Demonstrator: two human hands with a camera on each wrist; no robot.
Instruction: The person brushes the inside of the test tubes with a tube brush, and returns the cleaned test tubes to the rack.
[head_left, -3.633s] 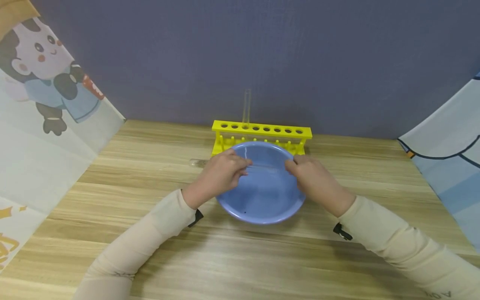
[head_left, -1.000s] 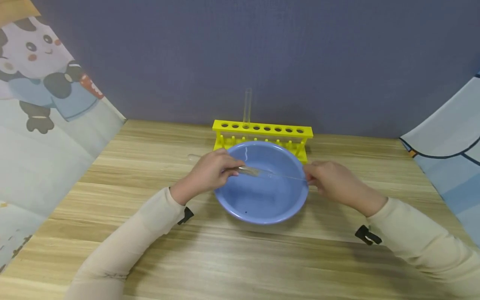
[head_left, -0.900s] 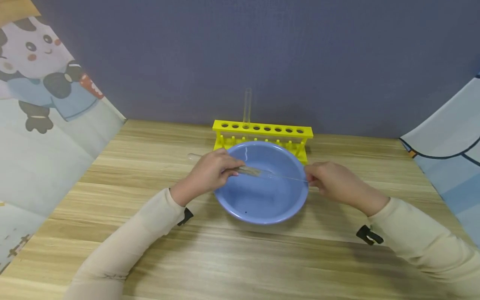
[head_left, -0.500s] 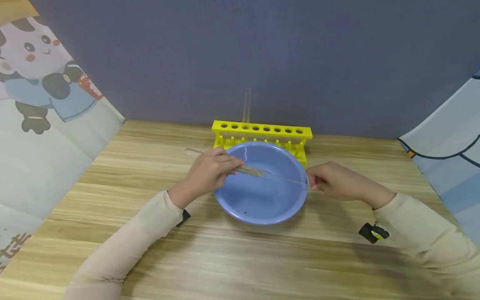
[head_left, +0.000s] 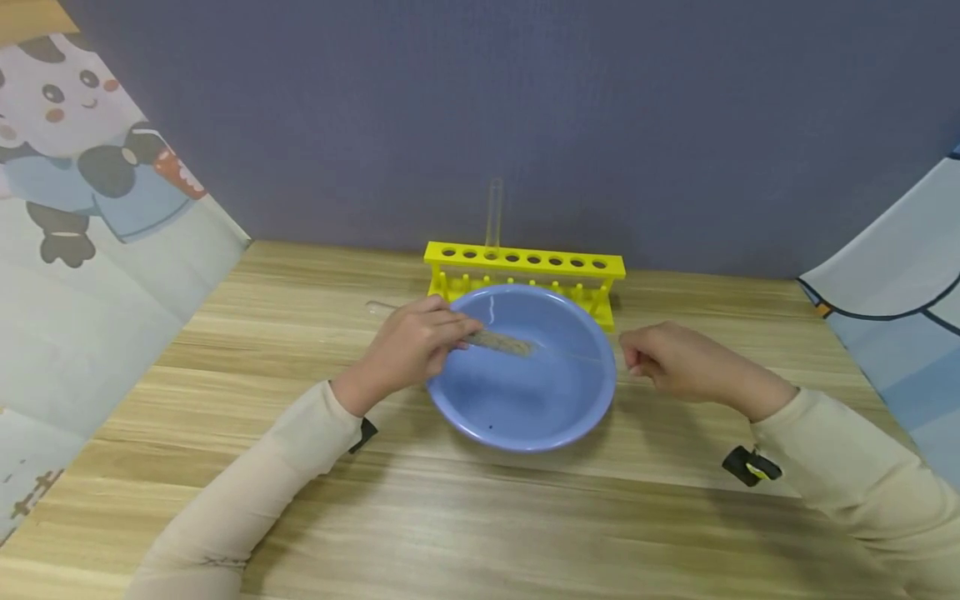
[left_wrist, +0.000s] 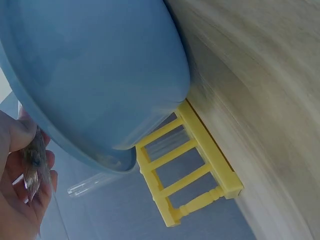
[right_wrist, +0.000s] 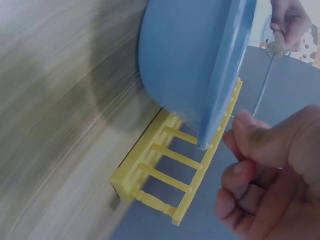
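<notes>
My left hand [head_left: 412,346] grips a clear glass test tube [head_left: 379,307] lying almost level over the blue basin [head_left: 532,404]. Its rounded end sticks out left of the hand. Inside the tube's mouth end are the pale bristles [head_left: 504,342] of a test tube brush. The brush's thin twisted wire handle [right_wrist: 261,94] runs right to my right hand [head_left: 686,365], just outside the basin's right rim. Thumb and forefinger pinch the wire there, the other fingers curled. The left palm hides the middle of the tube.
A yellow test tube rack [head_left: 558,259] stands behind the basin, partly hidden by it. One clear test tube [head_left: 494,215] stands upright in the rack. A dark blue panel [head_left: 675,125] rises behind the wooden table [head_left: 480,525]; printed sheets flank both sides.
My right hand has moved right, from over the basin to beyond its rim, drawing the brush's wire along. The bristles now show nearer the tube's mouth. The left hand has shifted slightly left.
</notes>
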